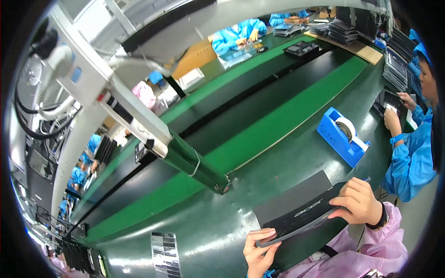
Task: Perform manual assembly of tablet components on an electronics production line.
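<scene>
Between my two hands is a black laptop cover (296,217), tilted above the near edge of the green-topped bench. My left hand (260,252) pinches its left end, thumb below and fingers on top. At the opposite end my right hand (356,201) grips the cover with the thumb along its near edge. A flat dark grey panel (289,193) lies on the bench just behind the cover, which hides part of it. Beyond my right hand stands a blue tape dispenser (337,136) with a white roll.
A sheet of silver and black labels (165,255) lies at the lower left. A conveyor belt (259,109) crosses behind the bench, with a post (197,162) near its edge. At right, a blue-sleeved co-worker (408,153) handles a dark panel near stacked panels (395,72).
</scene>
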The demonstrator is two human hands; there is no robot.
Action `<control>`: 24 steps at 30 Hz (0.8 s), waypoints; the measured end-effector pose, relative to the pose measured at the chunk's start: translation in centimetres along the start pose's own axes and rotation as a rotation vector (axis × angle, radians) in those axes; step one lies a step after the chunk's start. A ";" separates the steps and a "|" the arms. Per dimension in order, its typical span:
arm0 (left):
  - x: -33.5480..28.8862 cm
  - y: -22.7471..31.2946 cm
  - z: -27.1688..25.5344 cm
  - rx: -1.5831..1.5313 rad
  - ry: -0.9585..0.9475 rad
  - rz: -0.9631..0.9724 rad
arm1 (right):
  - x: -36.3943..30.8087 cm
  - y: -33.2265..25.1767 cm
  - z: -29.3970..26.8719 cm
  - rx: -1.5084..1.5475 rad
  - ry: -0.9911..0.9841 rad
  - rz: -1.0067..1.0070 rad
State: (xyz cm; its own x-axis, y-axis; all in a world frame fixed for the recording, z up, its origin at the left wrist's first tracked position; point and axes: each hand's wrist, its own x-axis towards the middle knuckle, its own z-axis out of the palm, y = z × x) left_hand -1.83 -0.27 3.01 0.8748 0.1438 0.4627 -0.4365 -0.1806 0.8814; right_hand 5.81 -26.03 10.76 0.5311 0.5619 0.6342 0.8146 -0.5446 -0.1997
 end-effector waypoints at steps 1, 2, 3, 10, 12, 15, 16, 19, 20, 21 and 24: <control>0.0 -0.2 -0.1 0.019 -0.010 0.048 | 0.0 -0.1 -0.2 -0.029 -0.026 -0.010; 0.0 -0.1 -0.2 0.018 -0.001 0.015 | 0.1 -0.4 -0.4 -0.059 -0.056 -0.017; 0.0 0.1 -0.3 0.024 -0.022 0.025 | 0.3 -0.6 -0.8 -0.085 -0.104 -0.005; -0.7 0.5 -0.2 0.051 -0.057 0.064 | -1.1 -1.2 -1.0 -0.002 -0.206 0.014; -0.6 0.4 -0.1 0.044 -0.078 0.125 | -1.6 -1.1 -1.0 0.004 -0.214 0.015; -0.9 0.4 -0.3 0.054 -0.081 0.127 | -2.0 -1.2 -0.9 -0.003 -0.206 0.014; -0.9 0.4 -0.5 0.058 -0.087 0.136 | -1.9 -1.1 -0.9 0.010 -0.222 0.000; -0.6 0.6 -0.7 0.053 -0.114 0.126 | -2.1 -1.2 -1.0 0.014 -0.239 -0.008; -0.6 0.5 -0.8 0.053 -0.111 0.121 | -2.3 -1.2 -0.8 0.015 -0.229 -0.009; -0.6 0.4 -0.8 0.053 -0.106 0.146 | -2.4 -1.2 -0.8 0.019 -0.234 -0.009; -0.5 0.5 -1.1 0.086 -0.119 0.161 | -2.6 -1.2 -0.6 0.012 -0.225 -0.023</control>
State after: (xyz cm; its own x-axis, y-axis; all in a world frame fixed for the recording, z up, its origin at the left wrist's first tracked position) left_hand -2.75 0.68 3.35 0.8158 -0.0084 0.5782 -0.5578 -0.2753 0.7830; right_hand 3.36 -27.19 9.78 0.5495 0.7000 0.4560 0.8294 -0.5228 -0.1969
